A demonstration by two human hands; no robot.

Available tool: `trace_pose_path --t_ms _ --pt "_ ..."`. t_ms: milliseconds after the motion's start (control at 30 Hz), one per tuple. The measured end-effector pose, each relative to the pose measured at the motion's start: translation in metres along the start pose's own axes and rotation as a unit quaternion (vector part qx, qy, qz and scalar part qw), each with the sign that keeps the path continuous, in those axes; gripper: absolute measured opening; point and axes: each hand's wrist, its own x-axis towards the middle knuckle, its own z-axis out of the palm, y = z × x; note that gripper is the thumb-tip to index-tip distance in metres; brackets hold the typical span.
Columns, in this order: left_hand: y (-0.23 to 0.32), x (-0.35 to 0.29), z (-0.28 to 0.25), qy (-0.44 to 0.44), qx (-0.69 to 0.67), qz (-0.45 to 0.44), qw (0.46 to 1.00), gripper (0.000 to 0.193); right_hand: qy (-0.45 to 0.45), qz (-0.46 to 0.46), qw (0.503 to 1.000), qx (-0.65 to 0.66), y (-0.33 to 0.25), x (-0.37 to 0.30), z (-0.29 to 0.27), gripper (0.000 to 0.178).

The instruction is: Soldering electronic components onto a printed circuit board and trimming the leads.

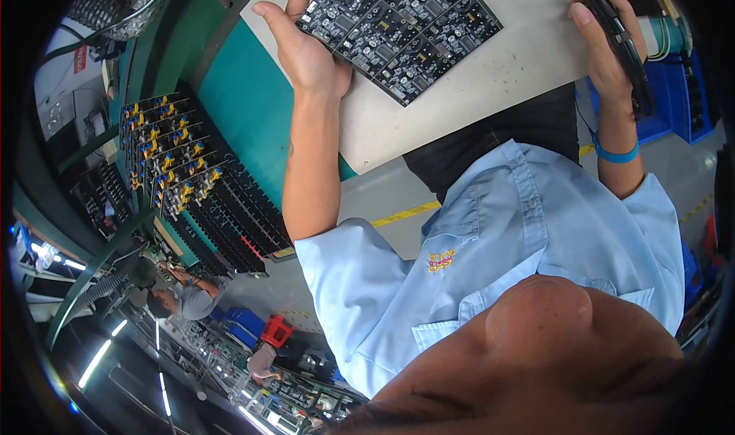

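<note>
My left hand (pixel 312 56) grips the left edge of a black circuit board panel (pixel 417 33). The panel is divided into several repeated sections crowded with small parts, and it is tilted over a white work surface (pixel 528 60). Part of its far edge is cut off by the top of the picture. At the right, my right hand (pixel 610 52) is closed around a long, narrow black object (pixel 619 33) seen nearly edge-on; its kind is unclear. A blue wrist strap (pixel 617 155) with a thin cord circles my right wrist.
A teal mat (pixel 243 90) borders the white surface on the left. Beyond it stand boards with yellow and blue components (pixel 172 152) beside black slotted racks (pixel 230 205). A blue bin (pixel 674 106) sits at the right. Another person (pixel 191 297) works at the lower left.
</note>
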Motion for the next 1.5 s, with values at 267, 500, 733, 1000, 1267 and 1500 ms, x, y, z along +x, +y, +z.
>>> trace_pose_path --t_ms 267,500,733,1000,1267,1500 --pt "0.001 -0.002 -0.005 -0.037 0.084 0.038 0.995 0.073 -0.004 0.008 1.0 0.011 -0.003 -0.003 0.0 0.047" --pt "0.003 -0.002 -0.003 -0.026 0.113 0.029 0.993 0.084 -0.021 0.009 1.0 0.019 -0.002 -0.004 -0.001 0.046" --pt "0.001 0.001 -0.006 -0.043 0.094 0.033 0.994 0.084 -0.021 0.003 0.997 0.068 -0.021 -0.002 0.009 0.045" --pt "0.001 0.0 -0.009 -0.069 0.075 0.038 0.994 0.086 -0.019 0.001 0.998 0.054 -0.02 -0.002 0.007 0.046" --pt "0.001 -0.003 -0.008 -0.076 0.08 0.052 0.993 0.089 -0.022 0.006 0.999 0.043 -0.019 -0.003 0.005 0.043" --pt "-0.006 0.006 -0.025 -0.123 0.084 0.1 0.984 0.091 -0.07 -0.049 0.996 0.018 -0.013 -0.002 -0.004 0.042"
